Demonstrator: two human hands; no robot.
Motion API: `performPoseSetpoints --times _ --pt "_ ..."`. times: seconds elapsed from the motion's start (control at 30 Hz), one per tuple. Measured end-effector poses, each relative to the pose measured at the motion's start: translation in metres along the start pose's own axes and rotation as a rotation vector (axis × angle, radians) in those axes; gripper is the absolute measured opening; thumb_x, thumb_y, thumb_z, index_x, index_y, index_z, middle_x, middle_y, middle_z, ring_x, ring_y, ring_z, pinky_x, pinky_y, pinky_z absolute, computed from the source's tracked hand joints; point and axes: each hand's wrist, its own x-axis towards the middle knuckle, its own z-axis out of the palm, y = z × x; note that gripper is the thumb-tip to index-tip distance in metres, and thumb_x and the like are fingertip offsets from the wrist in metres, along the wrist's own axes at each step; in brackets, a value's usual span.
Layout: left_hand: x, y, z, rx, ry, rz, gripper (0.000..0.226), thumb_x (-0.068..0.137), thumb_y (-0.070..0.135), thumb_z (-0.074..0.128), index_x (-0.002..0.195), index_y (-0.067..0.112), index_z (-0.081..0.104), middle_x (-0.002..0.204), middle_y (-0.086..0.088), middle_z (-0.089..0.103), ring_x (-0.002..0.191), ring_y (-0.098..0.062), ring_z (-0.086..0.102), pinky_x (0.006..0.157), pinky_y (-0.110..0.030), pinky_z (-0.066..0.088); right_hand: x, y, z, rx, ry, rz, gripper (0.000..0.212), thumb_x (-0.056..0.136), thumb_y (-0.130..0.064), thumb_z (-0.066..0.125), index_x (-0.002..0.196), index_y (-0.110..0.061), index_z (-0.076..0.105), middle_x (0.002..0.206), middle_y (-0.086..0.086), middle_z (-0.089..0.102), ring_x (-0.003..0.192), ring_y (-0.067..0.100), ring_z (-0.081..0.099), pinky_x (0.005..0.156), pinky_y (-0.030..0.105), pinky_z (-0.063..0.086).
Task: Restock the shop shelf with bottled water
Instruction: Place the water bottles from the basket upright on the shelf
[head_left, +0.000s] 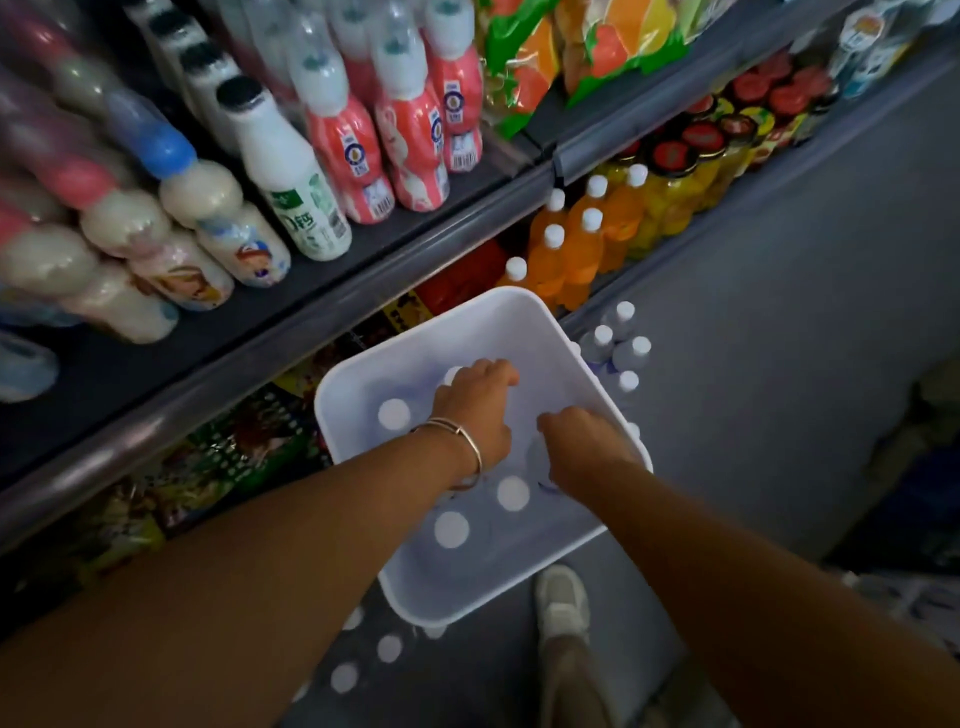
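Observation:
A white plastic bin (519, 317) sits on the floor below me, holding several clear water bottles with white caps (452, 529). Both my hands reach down into it. My left hand (478, 410), a bangle on its wrist, curls over the top of a bottle at the bin's far side. My right hand (582, 447) closes around another bottle near the right wall; that bottle is mostly hidden under the hand. More water bottles (618, 348) stand on the floor just past the bin's right corner.
Shelves of milk drinks (291, 171) and pink bottles (410, 130) rise on the left, orange soda bottles (571, 244) on the lowest shelf. Another group of white caps (363, 660) stands at the bin's near side. My shoe (563, 603) stands on the grey floor (779, 338).

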Motion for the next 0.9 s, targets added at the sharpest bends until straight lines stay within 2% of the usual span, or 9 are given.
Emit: performPoseSetpoints --times 0.17,0.4,0.57,0.63,0.7,0.73,0.8,0.87,0.9 --pt "0.004 -0.009 0.002 -0.016 -0.005 -0.029 0.049 0.084 0.012 0.061 0.129 0.017 0.04 0.134 -0.006 0.043 0.125 -0.026 0.042 0.104 -0.043 0.038 0.016 -0.004 0.004 0.259 -0.022 0.095 0.051 0.081 -0.024 0.069 0.126 -0.018 0.047 0.124 0.01 0.056 0.116 0.031 0.052 0.094 0.039 0.048" --pt "-0.007 0.001 -0.023 0.022 -0.033 -0.029 0.051 0.085 0.013 0.061 0.131 0.018 0.039 0.137 -0.005 0.042 0.126 -0.027 0.041 0.104 -0.044 0.038 0.0 -0.005 -0.019 0.195 0.045 0.006 0.047 0.085 -0.024 0.063 0.128 -0.017 0.046 0.125 0.009 0.055 0.116 0.031 0.053 0.096 0.038 0.046" --pt "-0.031 0.03 -0.084 0.024 -0.014 -0.01 0.057 0.084 0.015 0.062 0.134 0.019 0.037 0.14 -0.003 0.04 0.128 -0.025 0.041 0.105 -0.041 0.036 -0.041 -0.021 -0.099 0.167 0.099 -0.126 0.046 0.088 -0.023 0.061 0.13 -0.013 0.047 0.128 0.011 0.054 0.117 0.029 0.053 0.095 0.036 0.047" --pt "-0.045 0.042 -0.119 0.019 0.006 0.016 0.05 0.081 0.015 0.065 0.127 0.016 0.046 0.132 -0.005 0.048 0.123 -0.025 0.048 0.102 -0.039 0.04 -0.065 -0.025 -0.141 0.185 0.118 -0.169 0.046 0.087 -0.024 0.063 0.129 -0.013 0.049 0.128 0.009 0.054 0.117 0.028 0.053 0.092 0.033 0.045" --pt "-0.061 0.055 -0.158 0.016 0.025 0.057 0.036 0.077 0.014 0.066 0.112 0.012 0.056 0.117 -0.008 0.059 0.112 -0.026 0.056 0.092 -0.035 0.046 -0.092 -0.031 -0.185 0.193 0.151 -0.193 0.047 0.082 -0.027 0.068 0.124 -0.013 0.054 0.126 0.009 0.056 0.115 0.027 0.054 0.088 0.031 0.045" --pt "-0.071 0.063 -0.18 0.016 0.026 0.066 0.035 0.075 0.014 0.067 0.108 0.009 0.057 0.112 -0.01 0.062 0.108 -0.027 0.058 0.087 -0.033 0.047 -0.108 -0.035 -0.208 0.187 0.172 -0.2 0.047 0.079 -0.028 0.071 0.121 -0.012 0.056 0.123 0.01 0.057 0.113 0.027 0.056 0.084 0.031 0.046" --pt "-0.096 0.081 -0.226 0.023 0.013 0.083 0.052 0.07 0.02 0.071 0.115 0.004 0.053 0.118 -0.013 0.059 0.111 -0.027 0.056 0.087 -0.032 0.045 -0.142 -0.044 -0.258 0.134 0.207 -0.226 0.039 0.078 -0.029 0.072 0.11 -0.009 0.062 0.11 0.011 0.063 0.102 0.027 0.061 0.075 0.028 0.046" --pt "-0.123 0.098 -0.272 0.031 0.024 0.084 0.062 0.072 0.023 0.073 0.125 0.005 0.046 0.125 -0.011 0.054 0.115 -0.026 0.053 0.09 -0.03 0.041 -0.18 -0.052 -0.309 0.096 0.233 -0.253 0.022 0.079 -0.028 0.072 0.084 -0.008 0.063 0.08 0.009 0.061 0.076 0.022 0.063 0.06 0.026 0.045" --pt "-0.135 0.105 -0.295 0.022 0.028 0.072 0.059 0.075 0.018 0.073 0.126 0.006 0.045 0.124 -0.011 0.055 0.114 -0.027 0.055 0.09 -0.031 0.042 -0.199 -0.057 -0.334 0.111 0.254 -0.258 0.023 0.079 -0.026 0.073 0.072 -0.01 0.059 0.067 0.006 0.056 0.06 0.019 0.061 0.052 0.024 0.045"
